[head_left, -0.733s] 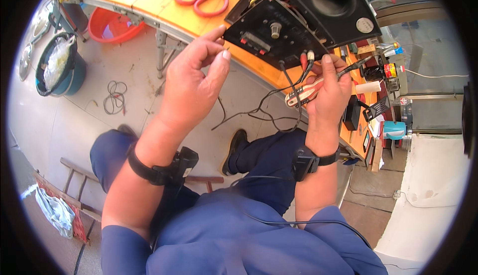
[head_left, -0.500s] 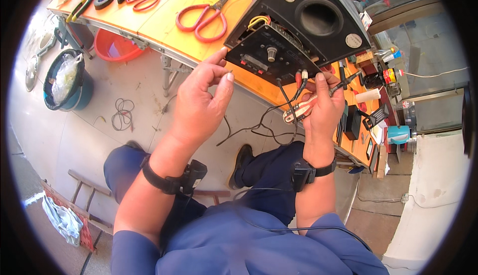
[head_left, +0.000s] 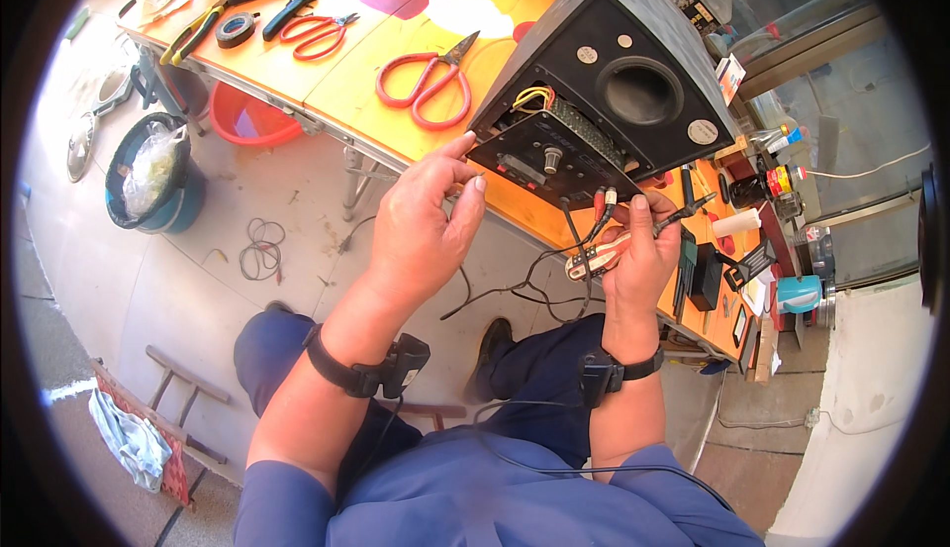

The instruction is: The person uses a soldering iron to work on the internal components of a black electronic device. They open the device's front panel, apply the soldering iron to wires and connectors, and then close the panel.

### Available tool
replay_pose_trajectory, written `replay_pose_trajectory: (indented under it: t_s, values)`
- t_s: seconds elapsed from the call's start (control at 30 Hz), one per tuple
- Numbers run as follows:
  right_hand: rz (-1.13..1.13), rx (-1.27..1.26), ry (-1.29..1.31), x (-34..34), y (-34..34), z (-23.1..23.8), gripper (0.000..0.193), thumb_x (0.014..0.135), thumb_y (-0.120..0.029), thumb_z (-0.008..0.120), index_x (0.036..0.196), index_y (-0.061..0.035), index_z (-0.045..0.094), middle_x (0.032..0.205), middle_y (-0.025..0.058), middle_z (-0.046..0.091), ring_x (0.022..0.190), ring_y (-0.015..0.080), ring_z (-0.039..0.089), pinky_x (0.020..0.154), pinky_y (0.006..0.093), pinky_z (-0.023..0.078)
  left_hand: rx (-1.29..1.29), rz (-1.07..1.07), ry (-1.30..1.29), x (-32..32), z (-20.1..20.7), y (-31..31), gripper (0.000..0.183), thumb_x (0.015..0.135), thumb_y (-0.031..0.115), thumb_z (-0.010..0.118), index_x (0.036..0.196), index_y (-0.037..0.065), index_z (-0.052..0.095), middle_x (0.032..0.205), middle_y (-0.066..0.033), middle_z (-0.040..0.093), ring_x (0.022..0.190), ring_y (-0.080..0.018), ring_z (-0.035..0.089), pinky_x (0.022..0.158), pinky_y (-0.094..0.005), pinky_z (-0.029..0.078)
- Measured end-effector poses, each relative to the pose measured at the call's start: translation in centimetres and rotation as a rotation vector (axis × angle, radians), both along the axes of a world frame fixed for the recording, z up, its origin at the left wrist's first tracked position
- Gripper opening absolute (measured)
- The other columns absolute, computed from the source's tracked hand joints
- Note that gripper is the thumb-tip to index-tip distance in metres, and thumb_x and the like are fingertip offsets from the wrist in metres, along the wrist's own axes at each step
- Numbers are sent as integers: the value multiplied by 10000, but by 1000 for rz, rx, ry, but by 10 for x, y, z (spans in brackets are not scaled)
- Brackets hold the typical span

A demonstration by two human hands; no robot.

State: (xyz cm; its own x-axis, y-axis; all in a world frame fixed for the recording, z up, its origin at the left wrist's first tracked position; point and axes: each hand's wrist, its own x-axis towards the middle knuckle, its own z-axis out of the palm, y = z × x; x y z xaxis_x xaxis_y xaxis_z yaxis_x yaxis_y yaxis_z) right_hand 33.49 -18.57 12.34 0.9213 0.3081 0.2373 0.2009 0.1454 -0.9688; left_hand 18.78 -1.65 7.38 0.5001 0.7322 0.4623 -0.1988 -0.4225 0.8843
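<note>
A black speaker box [head_left: 683,62] rests tilted on the orange table, its round port facing me. Its black control panel [head_left: 574,166], with a knob and red switches, is pulled out, baring yellow and red wires [head_left: 534,99]. My left hand [head_left: 421,235] is at the panel's left corner; the index fingertip touches it, the thumb stands apart and the other fingers curl. In my right hand [head_left: 638,255] is a screwdriver [head_left: 597,258] with a cream and red handle, its dark tip pointing right; the fingertips are at the panel's right edge. Plugged-in black cables [head_left: 534,285] hang down.
Red-handled scissors [head_left: 435,87], smaller red scissors [head_left: 319,34], pliers [head_left: 297,4] and black tape [head_left: 236,29] lie on the table [head_left: 346,92]. Bottles [head_left: 782,181] and tools crowd the right. A red basin [head_left: 252,121], a lined bucket [head_left: 148,176] and coiled wire [head_left: 261,250] are on the floor.
The whole view has shifted, so the scene sits lower and slightly to the right. Both hands keep their places at the panel, and the right hand still holds the screwdriver.
</note>
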Motion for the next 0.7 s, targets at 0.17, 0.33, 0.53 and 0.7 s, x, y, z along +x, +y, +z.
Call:
replay_pose_trajectory:
  t_s: [0.17,0.33,0.53,0.7]
  values:
    - [-2,35,-29,1,3,-5,139,1015,-148,633,1060,-40,557,897,110,702,733,145,715,527,206,534,75,35,-49,3,17,12,88,919,77,674,930,-1,634,1170,-180,719,1038,-261,705,869,-336,537]
    - [19,51,-31,2,4,-7,137,1020,-151,624,1060,-43,551,891,122,704,727,162,720,524,200,532,-218,-284,-179,14,33,17,95,997,67,594,995,-26,615,1299,-152,671,1120,-136,606,982,-305,476]
    - [39,51,-32,3,3,-5,144,1018,-158,629,1069,-45,556,901,125,714,716,154,718,516,191,523,-310,-315,-192,25,36,16,104,1025,68,558,1026,-26,603,1317,-142,650,1041,-96,597,930,-264,488]
    - [-6,-125,-90,4,-3,-5,220,1027,-205,589,1107,-7,535,986,106,664,803,142,694,599,222,519,-240,-301,-173,30,33,19,105,1031,76,558,1020,-14,610,1309,-135,655,958,-65,578,866,-229,484]
